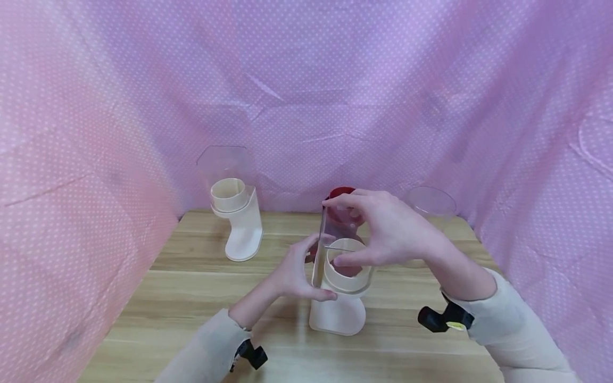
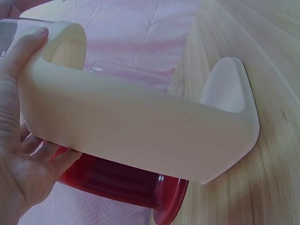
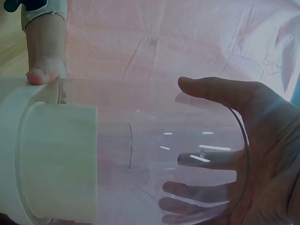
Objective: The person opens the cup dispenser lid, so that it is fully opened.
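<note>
In the head view a cream stand [image 1: 337, 316] is upright on the wooden table, with a rounded foot and a raised cream ring. A clear, open-ended container [image 3: 154, 140] surrounds this ring in the right wrist view. My left hand [image 1: 297, 274] grips the stand's upper part, thumb near the front rim and fingers behind the column [image 2: 117, 112]. With fingers spread around the container's far end, my right hand [image 1: 392, 226] holds it from above. Right behind the stand is a red one [image 2: 117, 183], partly hidden by my hands in the head view.
A second cream stand [image 1: 243, 229] is at the back left, topped by a clear container [image 1: 222, 159]. Another clear container [image 1: 433, 201] is at the back right, its oval rim showing. Pink dotted cloth [image 1: 306, 106] hangs behind and along both sides of the table [image 1: 191, 319].
</note>
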{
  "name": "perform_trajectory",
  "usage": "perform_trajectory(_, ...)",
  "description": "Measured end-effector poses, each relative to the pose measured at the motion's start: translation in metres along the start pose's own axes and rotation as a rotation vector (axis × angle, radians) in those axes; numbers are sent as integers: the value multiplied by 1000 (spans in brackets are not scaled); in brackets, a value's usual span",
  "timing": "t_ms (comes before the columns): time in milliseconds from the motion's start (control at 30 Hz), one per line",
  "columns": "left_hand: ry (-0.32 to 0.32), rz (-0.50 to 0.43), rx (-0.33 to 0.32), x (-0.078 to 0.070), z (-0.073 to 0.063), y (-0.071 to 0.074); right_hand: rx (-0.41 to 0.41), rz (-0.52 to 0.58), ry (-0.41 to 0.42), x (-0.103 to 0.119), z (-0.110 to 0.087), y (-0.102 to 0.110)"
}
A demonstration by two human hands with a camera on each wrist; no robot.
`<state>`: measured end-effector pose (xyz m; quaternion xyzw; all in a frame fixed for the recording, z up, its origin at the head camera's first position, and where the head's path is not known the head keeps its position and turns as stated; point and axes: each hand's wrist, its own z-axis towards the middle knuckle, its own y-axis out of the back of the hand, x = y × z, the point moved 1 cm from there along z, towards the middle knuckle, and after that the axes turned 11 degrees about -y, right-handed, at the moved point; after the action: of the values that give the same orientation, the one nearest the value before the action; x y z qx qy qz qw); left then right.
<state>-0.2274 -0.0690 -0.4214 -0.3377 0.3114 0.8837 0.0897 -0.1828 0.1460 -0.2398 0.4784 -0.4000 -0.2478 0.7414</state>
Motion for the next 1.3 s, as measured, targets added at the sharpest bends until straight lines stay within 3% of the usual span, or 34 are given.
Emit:
perform_trajectory(367, -26, 17, -13, -3, -1, 0, 57, 118, 44, -11, 8, 5)
perform_trajectory(500, -20, 32, -4, -3, -1, 0, 117, 116, 69, -15, 10, 7)
perform_trajectory(733, 27, 25, 8, -2, -2, -1, 225, 257, 47, -15, 12, 5)
perform_trajectory(900, 42, 25, 16, -2, -3, -3, 173, 210, 24, -10, 5, 5)
perform_trajectory(1133, 6, 18, 3, -2, 0, 0, 0, -12, 27, 13, -13, 16)
perform_trajectory(1300, 1, 4, 14, -2, -1, 0, -25, 72, -20, 9, -17, 42)
